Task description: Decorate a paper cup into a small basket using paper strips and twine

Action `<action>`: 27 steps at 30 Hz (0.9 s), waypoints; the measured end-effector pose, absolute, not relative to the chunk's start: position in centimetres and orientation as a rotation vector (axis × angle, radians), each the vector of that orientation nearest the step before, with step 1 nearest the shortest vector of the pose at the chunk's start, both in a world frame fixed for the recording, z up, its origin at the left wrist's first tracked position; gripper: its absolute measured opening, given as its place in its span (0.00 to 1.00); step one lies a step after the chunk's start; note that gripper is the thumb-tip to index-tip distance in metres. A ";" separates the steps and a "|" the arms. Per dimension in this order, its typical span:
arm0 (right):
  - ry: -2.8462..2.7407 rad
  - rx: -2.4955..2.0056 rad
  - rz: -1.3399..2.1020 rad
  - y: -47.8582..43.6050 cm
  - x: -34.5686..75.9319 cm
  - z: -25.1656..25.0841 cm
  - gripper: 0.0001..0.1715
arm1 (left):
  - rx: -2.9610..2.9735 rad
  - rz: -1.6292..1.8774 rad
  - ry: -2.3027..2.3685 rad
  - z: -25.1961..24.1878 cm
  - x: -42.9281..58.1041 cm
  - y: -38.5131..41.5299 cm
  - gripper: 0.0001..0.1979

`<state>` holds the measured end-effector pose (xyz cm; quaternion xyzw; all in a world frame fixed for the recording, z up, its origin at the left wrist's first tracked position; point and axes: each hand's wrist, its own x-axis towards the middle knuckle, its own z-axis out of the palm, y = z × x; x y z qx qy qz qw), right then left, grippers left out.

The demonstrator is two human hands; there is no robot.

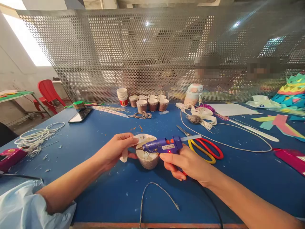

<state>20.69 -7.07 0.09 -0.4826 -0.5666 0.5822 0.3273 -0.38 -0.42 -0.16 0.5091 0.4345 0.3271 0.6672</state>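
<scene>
My right hand grips a blue hot glue gun with its nozzle pointing left over a small twine-wrapped cup on the blue table. A glue stick pokes out of the gun's back end. My left hand pinches a white ribbon strip that lies across the cup's rim, right by the nozzle. A bent piece of twine lies on the table in front of the cup.
Scissors with red and yellow handles lie right of the gun. Behind are several finished cups, stacked paper cups, a phone, a ribbon roll, white cord and coloured paper. Perforated metal screen closes the back.
</scene>
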 end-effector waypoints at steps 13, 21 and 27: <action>-1.583 -1.481 1.235 -7.5 21.1 1.3 0.20 | 1.200 0.732 1.005 -0.2 -0.1 -0.6 0.11; -1.546 -1.353 1.425 -7.1 21.3 0.5 0.16 | 1.184 0.741 1.000 -0.1 0.0 -0.7 0.13; -1.492 -1.243 1.512 -7.0 22.8 1.5 0.19 | 1.214 0.739 1.010 -0.1 -0.1 -0.7 0.14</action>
